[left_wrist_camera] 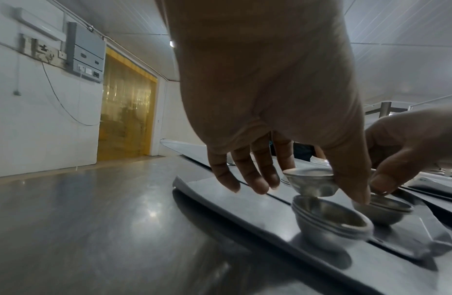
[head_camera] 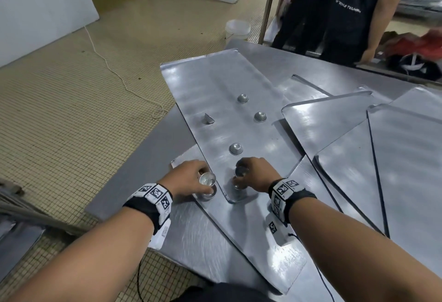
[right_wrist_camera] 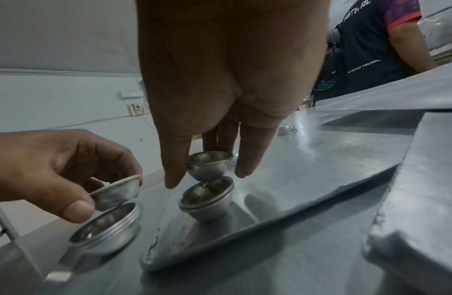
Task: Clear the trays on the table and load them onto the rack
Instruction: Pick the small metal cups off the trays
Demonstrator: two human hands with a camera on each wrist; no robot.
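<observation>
Both hands are reaching down at the near end of the long tray [head_camera: 229,115] on the tabletop [head_camera: 134,182], forearms stretched forward. The left hand [head_camera: 189,177] pinches a small metal cup [left_wrist_camera: 309,180] right above a stack of cups [left_wrist_camera: 331,221] just off the tray's near corner. The right hand [head_camera: 256,173] pinches another cup [right_wrist_camera: 208,164] over a second cup stack [right_wrist_camera: 206,201] on the tray; three upside-down cups [head_camera: 260,116] sit further up.
</observation>
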